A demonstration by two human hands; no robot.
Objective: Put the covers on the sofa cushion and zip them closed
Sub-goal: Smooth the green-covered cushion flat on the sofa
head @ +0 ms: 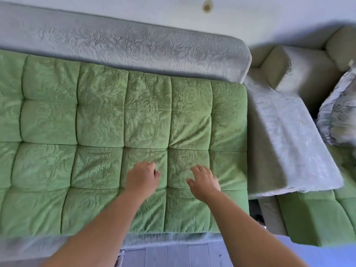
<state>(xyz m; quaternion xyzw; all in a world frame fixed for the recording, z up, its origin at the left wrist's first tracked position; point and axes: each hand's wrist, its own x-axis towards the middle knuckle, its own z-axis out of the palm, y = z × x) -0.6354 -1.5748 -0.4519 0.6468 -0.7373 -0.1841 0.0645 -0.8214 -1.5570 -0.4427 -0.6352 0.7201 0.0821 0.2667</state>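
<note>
The left hand (142, 178) and right hand (204, 180) are side by side, fingers loosely bent and holding nothing, over the green cushion (96, 122) near its front right corner. The cushion lies covered on the sofa (134, 45) seat, reaching the grey armrest (285, 135) at the right edge.

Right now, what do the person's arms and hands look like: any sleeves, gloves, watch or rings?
The left hand and right hand wear no gloves, and no sleeve shows on either forearm as far as the frame reaches. No watch or bracelet shows either. The picture is too blurred to rule out a thin ring.
</note>
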